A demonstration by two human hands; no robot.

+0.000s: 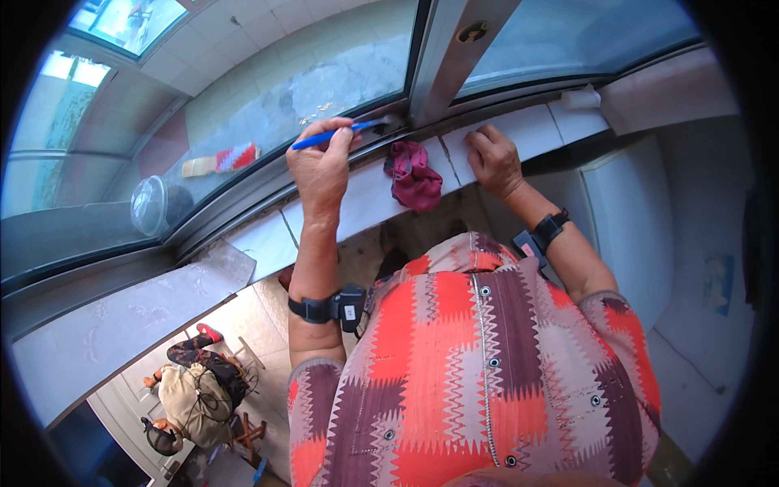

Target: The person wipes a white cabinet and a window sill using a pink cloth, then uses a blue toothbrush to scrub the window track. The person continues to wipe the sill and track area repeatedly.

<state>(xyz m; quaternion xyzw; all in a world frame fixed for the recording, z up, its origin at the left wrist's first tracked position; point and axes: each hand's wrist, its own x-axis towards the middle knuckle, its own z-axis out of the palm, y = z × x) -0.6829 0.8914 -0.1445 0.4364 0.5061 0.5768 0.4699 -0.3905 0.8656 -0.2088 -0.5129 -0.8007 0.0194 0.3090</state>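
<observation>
My left hand [319,161] grips a blue-handled brush [319,138] between thumb and fingers. Its pale tip points right, over the dark track of the sliding window frame [398,115], beside the upright metal post [447,55]. Dark dirt shows in the track under the tip. My right hand [496,159] rests with curled fingers on the white tiled sill [532,137], and nothing shows in it. Between my hands a crumpled maroon cloth [415,176] lies on the sill, hanging over its near edge.
Beyond the glass are a clear plastic tub [150,206] and a red-and-white item with a wooden-looking end [222,159]. A small white object [580,98] sits at the sill's right end. Down at left, a person [198,389] sits near a wooden stool [248,432].
</observation>
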